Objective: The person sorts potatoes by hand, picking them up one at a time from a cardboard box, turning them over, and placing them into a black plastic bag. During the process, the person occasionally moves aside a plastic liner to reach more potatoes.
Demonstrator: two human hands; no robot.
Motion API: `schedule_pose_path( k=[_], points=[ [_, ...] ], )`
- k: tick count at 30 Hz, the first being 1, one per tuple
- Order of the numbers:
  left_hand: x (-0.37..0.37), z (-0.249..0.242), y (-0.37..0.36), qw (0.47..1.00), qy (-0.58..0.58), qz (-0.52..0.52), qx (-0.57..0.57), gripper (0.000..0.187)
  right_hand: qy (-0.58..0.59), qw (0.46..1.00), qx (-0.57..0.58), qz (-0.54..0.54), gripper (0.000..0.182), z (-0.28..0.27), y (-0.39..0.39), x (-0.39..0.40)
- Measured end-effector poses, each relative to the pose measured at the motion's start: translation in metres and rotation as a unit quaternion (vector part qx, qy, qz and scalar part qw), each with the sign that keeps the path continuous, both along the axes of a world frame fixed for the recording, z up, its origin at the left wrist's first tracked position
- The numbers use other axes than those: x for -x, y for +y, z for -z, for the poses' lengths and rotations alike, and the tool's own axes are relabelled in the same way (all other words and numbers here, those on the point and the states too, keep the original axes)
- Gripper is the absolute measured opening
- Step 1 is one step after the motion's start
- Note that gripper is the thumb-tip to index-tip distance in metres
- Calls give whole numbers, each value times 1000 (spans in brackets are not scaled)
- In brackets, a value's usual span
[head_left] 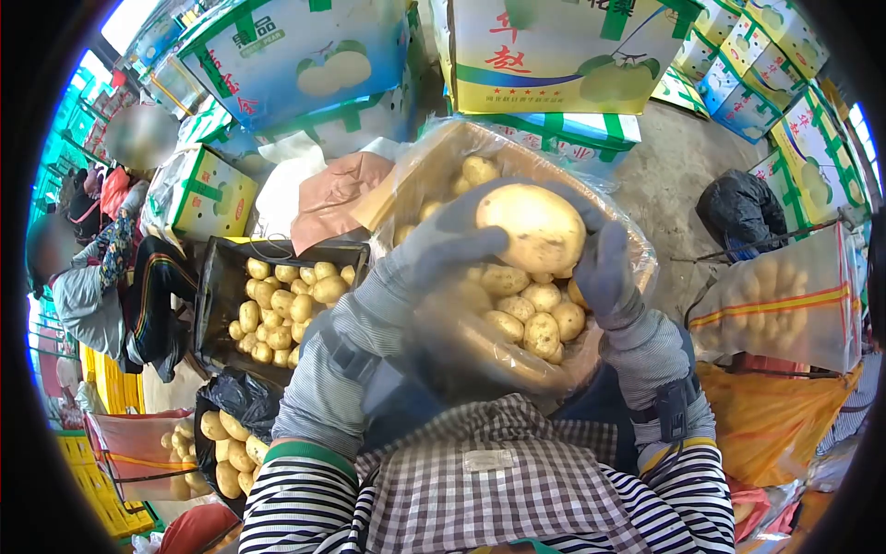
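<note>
A large pale potato (533, 226) is held up close to the camera, over a cardboard box (420, 166) lined with clear plastic. My left hand (452, 242), in a grey glove, grips its left side with the thumb across the front. On the other side my right hand (604, 263), also gloved in grey, closes round the potato's right edge; its fingertips are partly hidden behind. Several smaller potatoes (543, 314) lie in the box below. Part of the box's near side is blurred.
Left stands a black-lined crate (214, 305) of potatoes, with another black-lined container (221, 425) nearer me. Mesh sacks (775, 300) of potatoes flank me. Printed fruit cartons (572, 60) are stacked ahead. A person (92, 305) sits at the far left.
</note>
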State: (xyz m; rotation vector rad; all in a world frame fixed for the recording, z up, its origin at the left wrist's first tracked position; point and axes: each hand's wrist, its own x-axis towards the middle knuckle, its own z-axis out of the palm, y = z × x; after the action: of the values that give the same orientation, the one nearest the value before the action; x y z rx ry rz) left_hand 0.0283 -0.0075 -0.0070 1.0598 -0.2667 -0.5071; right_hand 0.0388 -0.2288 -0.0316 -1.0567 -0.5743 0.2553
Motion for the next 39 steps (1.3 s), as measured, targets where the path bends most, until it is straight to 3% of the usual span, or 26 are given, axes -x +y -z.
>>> schedule_pose_path(
  k=[1,4,7,10,13,15,17,18,19,22,23,26,28,30,31,33,34,35,36,37,38,39],
  points=[
    [1,1,0,998,43,0,46,70,-27,999,-11,-15,74,0,-1,2],
    [-5,16,-3,997,34,7,69,68,-102,979,156,79,84,2,-4,6],
    [-6,10,-12,998,-43,-30,-25,70,-194,939,239,155,86,5,-4,4],
    [-8,22,-19,998,-46,-40,-21,70,-12,986,128,106,73,-4,-2,14],
    [-5,20,-25,990,-80,-69,-90,70,-67,965,151,204,50,5,-2,8],
    [-3,15,-27,984,-106,-71,-124,70,-250,885,259,294,40,22,-9,-9],
    [1,7,-22,980,-127,-86,-125,69,-201,895,276,288,37,27,-17,-13],
    [-1,1,-14,979,-138,-101,-107,68,-61,940,241,233,37,26,-20,-11],
    [-3,-5,-1,977,-149,-122,-94,67,79,963,199,164,37,27,-19,-11],
    [1,-8,81,979,-51,-195,-15,62,100,956,210,178,39,33,-20,-16],
    [6,-2,117,969,-23,-241,-42,59,110,953,211,187,38,33,-18,-14],
    [30,63,226,938,41,-339,-61,56,160,953,208,154,37,30,-11,-13],
    [57,114,278,922,116,-369,35,52,160,966,170,112,37,31,-4,-15],
    [84,181,344,810,274,-510,-91,45,152,968,169,103,37,33,-3,-11],
    [91,186,352,777,213,-494,-328,42,139,967,184,110,37,33,0,-11],
    [74,187,368,713,163,-473,-491,34,128,966,195,112,36,39,3,-15],
    [62,137,318,653,9,-442,-615,27,126,964,206,112,36,40,4,-14],
    [52,91,275,700,-52,-420,-576,22,121,963,215,110,36,40,5,-12],
    [45,66,237,644,-184,-417,-614,22,116,962,223,107,36,39,6,-11],
    [44,32,199,633,-314,-358,-610,24,123,961,229,93,35,38,5,-11],
    [53,-34,138,663,-289,-245,-645,28,130,958,240,90,35,40,3,-10],
    [54,-52,104,571,-515,-180,-614,30,137,955,251,86,34,43,0,-10]
  ],
)
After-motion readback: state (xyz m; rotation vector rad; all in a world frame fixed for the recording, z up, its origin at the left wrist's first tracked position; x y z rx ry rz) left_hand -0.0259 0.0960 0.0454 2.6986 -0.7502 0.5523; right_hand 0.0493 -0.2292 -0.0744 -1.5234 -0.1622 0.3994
